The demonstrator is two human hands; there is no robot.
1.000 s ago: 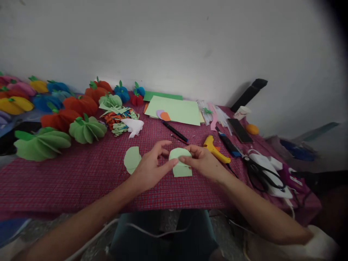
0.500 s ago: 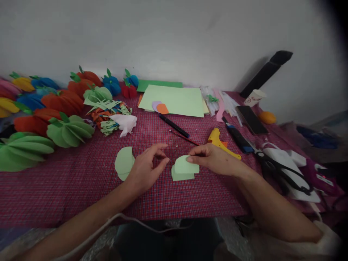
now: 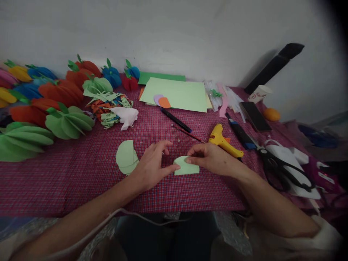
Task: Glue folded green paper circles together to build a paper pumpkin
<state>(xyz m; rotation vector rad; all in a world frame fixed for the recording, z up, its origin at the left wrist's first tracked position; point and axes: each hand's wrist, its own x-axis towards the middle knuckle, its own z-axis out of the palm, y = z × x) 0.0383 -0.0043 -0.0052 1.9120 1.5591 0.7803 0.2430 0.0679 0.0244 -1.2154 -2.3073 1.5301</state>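
Observation:
A small light green paper piece (image 3: 184, 167), curved along its top left and straight below, lies near the front of the checked cloth. My right hand (image 3: 208, 157) pinches its upper right part between thumb and fingers. At the piece's left edge rests the thumb of my left hand (image 3: 150, 165), whose other fingers are apart and hold nothing visible. Left of that hand is a loose pile of similar light green paper pieces (image 3: 125, 156), partly hidden by it. A yellow glue gun (image 3: 223, 141) lies just beyond my right hand.
Folded paper pumpkins (image 3: 61, 94) crowd the left side beside paper shreds (image 3: 108, 110). Paper sheets (image 3: 176, 92), a black pen (image 3: 176, 120) and a thin red stick (image 3: 187, 133) lie behind. Rightward are a cutter (image 3: 240, 132), phone (image 3: 255, 116), scissors (image 3: 285, 166) and paper cup (image 3: 259, 94).
My left hand has moved right, bringing its thumb to the paper piece. The offset lower piece under it no longer shows separately. My right hand keeps its pinch. The view has shifted slightly.

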